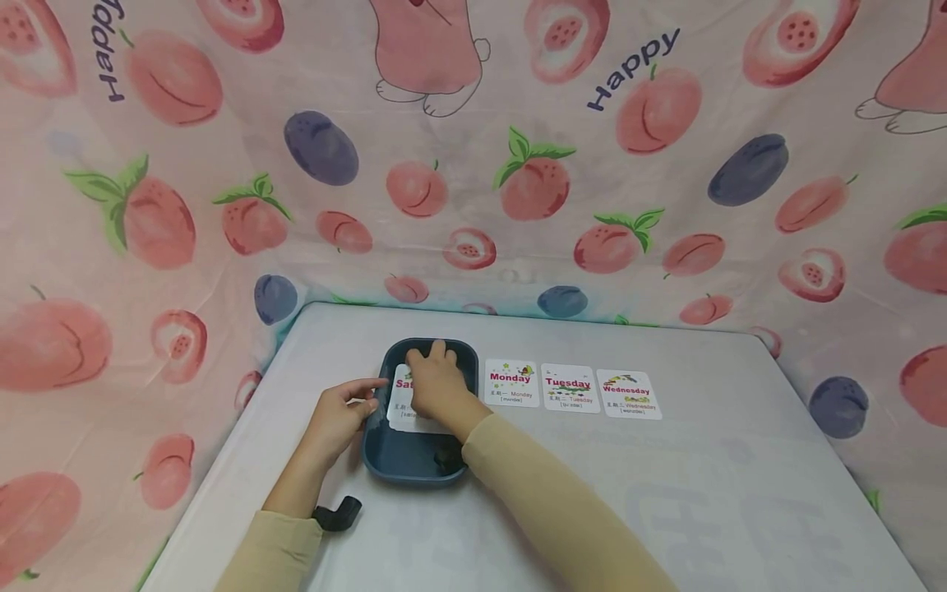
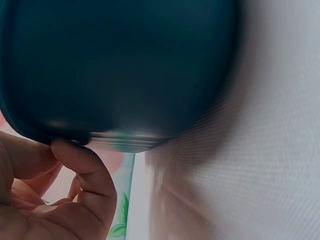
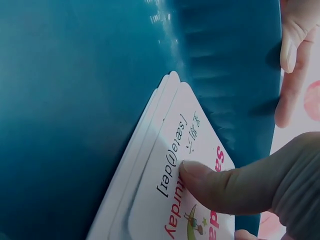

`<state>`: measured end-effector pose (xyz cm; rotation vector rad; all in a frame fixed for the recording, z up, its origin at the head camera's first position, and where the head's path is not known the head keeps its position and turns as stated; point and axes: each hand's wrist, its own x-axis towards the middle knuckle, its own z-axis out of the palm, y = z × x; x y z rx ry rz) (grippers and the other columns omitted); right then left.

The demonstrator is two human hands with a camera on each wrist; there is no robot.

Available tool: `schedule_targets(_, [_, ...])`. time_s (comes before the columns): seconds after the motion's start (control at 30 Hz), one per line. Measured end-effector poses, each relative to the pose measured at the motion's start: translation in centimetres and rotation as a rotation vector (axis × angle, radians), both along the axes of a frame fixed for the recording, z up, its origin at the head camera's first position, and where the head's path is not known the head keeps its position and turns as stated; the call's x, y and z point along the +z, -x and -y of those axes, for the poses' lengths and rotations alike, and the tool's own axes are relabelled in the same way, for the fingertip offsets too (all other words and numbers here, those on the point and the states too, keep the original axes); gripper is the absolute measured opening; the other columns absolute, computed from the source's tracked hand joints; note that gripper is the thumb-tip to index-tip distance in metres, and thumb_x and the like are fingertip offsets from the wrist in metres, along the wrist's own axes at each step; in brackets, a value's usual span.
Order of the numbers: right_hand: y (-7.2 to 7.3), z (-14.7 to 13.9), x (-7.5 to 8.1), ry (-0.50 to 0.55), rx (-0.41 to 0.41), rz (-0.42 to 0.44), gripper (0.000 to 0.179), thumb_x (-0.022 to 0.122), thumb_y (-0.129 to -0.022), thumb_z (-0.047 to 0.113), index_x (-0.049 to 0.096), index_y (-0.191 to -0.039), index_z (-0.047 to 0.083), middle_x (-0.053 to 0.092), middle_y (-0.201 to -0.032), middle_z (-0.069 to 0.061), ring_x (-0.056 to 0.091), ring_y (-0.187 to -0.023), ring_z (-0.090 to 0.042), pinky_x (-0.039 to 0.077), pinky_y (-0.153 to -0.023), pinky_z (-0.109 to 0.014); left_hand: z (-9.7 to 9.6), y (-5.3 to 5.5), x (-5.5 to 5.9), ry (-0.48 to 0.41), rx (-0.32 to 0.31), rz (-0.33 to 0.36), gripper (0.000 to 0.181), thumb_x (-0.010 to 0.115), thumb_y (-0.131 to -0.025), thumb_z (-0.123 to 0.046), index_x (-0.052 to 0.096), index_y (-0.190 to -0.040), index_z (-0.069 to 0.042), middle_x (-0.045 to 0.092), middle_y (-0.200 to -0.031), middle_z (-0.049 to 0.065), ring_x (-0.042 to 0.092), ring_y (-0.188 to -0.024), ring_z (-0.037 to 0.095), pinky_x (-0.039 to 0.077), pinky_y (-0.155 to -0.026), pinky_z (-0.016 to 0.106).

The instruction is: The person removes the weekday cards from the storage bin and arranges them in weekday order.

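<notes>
Head – R fingers hold Sat. card

A white table is backed and flanked by pink cloth, printed with peaches and dark oval fruits.

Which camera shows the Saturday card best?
Right wrist: the Saturday card appears large, much of its print readable. The head view shows it small, partly behind the right hand; the left wrist view omits it.
</notes>
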<state>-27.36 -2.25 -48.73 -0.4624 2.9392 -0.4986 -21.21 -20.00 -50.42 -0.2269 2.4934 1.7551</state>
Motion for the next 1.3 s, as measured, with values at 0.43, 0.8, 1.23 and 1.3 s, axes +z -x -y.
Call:
schedule_targets(0.43, [-0.1,-0.1,0.8,0.055,-0.042,-0.006,0.060,0.085,-0.089,0.013,0.062,-0.144,0.017,0.051,-0.136,-0.016,0.052,-0.112,-0.027,0.057,-0.097,-0.042,-0.1,0.0,-0.2,-0.004,0.002,-0.002,0.038,0.061,-0.103,-0.003,0.073,-0.138,-0.011,0.056,-0.115,0.011,0.057,-0.094,0.019,0.056,-0.069,0.028])
schedule_targets(0.8, [0.2,-0.5,1.9,0.098,-0.030,-0.041,0.046,0.082,-0.091,0.011,0.069,-0.135,0.015,0.056,-0.127,-0.011,0.056,-0.107,-0.024,0.055,-0.096,-0.040,-0.1,0.0,-0.1,-0.006,0.000,0.003,0.037,0.061,-0.104,-0.004,0.074,-0.138,-0.012,0.056,-0.114,0.011,0.057,-0.092,0.019,0.056,-0.069,0.027])
schedule_targets(1.23, [0.7,-1.1,2.4,0.201,-0.038,-0.072,0.036,0.079,-0.090,0.007,0.078,-0.125,0.015,0.068,-0.120,-0.007,0.064,-0.104,-0.022,0.056,-0.103,-0.039,0.0,0.1,-0.3,0.005,0.005,0.005,0.037,0.060,-0.104,-0.003,0.074,-0.137,-0.012,0.056,-0.114,0.011,0.060,-0.096,0.023,0.057,-0.071,0.027])
schedule_targets(1.3, [0.7,-1.3,2.5,0.236,-0.045,-0.075,0.038,0.078,-0.088,0.004,0.079,-0.124,0.016,0.071,-0.121,-0.006,0.065,-0.105,-0.022,0.056,-0.102,-0.040,0.0,0.1,-0.3,0.011,0.003,0.003,0.037,0.059,-0.104,-0.003,0.074,-0.137,-0.011,0.056,-0.114,0.011,0.059,-0.097,0.023,0.057,-0.071,0.027])
